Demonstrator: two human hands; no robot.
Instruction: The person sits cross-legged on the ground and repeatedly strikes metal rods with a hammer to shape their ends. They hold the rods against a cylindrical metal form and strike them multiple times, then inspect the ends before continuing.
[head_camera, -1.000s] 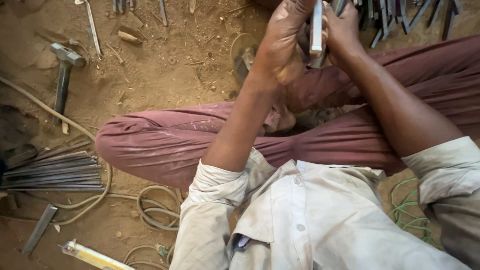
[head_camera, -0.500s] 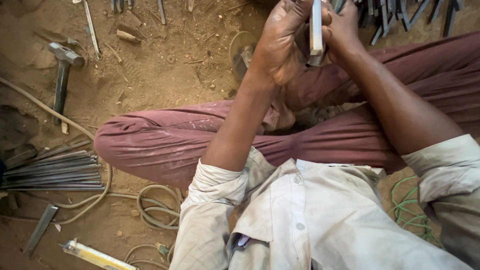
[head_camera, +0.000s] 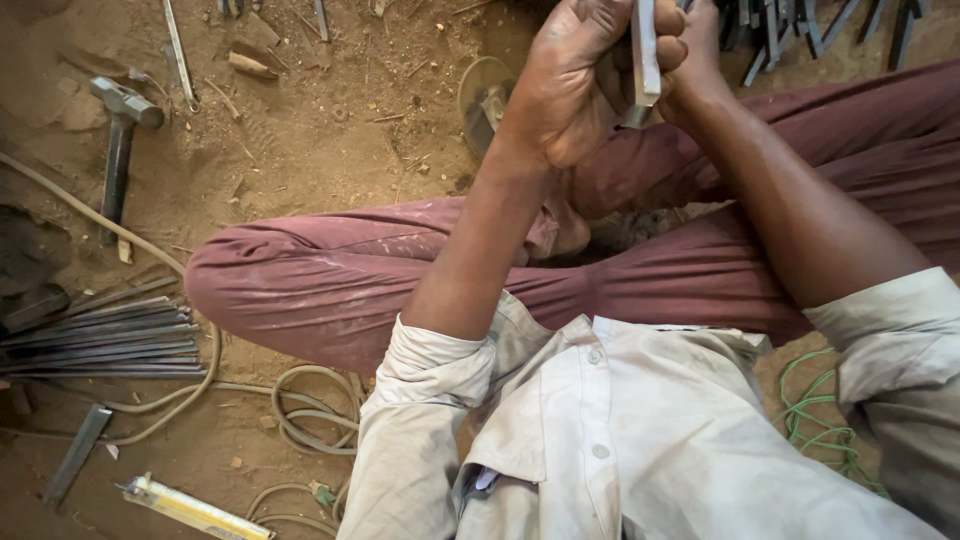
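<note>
Steel, pale and flat: a short bar (head_camera: 645, 55) stands nearly upright at the top of the view, clamped between both hands. The left hand (head_camera: 575, 85) is closed around it from the left, fingers curled over its near face. The right hand (head_camera: 695, 50) presses against it from the right, fingers wrapped on the bar too, though much of that hand is cut off by the top edge. Both forearms rise from rolled, dusty light sleeves (head_camera: 435, 365).

Below the hands the person sits cross-legged in maroon trousers (head_camera: 340, 275) on sandy ground (head_camera: 330, 150). A round disc (head_camera: 483, 95) lies on the sand just left of the left wrist. More steel pieces (head_camera: 800, 25) are scattered at the top right, beyond the right hand.

Further left, a hammer (head_camera: 118, 140) lies on the sand with its head toward the top. A bundle of thin dark rods (head_camera: 105, 340) rests near the left edge, beside the knee, and a pale cable (head_camera: 300, 410) loops close to it. A flat strip (head_camera: 75, 455) and a yellowish tube (head_camera: 190, 508) lie at the bottom left. Green wire (head_camera: 815, 415) coils by the right sleeve.
</note>
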